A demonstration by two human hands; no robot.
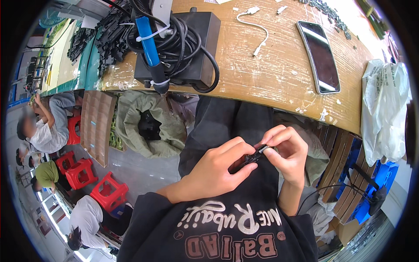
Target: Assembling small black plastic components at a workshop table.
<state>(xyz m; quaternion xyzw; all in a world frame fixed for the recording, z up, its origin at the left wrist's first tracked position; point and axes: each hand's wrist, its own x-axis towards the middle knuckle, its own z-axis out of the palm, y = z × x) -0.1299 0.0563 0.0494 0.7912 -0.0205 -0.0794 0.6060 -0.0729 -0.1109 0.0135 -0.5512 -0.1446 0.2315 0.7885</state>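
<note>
We've got the small black part [249, 160] just off centre at four o'clock, up over our lap, and both grips are narrow: our left hand [217, 168] closes thumb and fingers around its body, while our right hand [288, 150] pinches the far end. Big upside-down lettering, white and rust-brown, sprawls across our black shirt [224, 238] at six o'clock, and there's faint small print on the white plastic bag [384, 113] at three, by the edge of the worktop [266, 74]. Up at eleven, a black box [209, 35] sits loaded with coiled cable [179, 48] and a blue-handled tool [148, 41], crowding the heap of black pieces [114, 39] beside it. At one, a short white cord [266, 32] lies near the phone [320, 59], screen up. And at nine, an olive sack [170, 139] gapes open, with red stools [109, 192] at eight.
</note>
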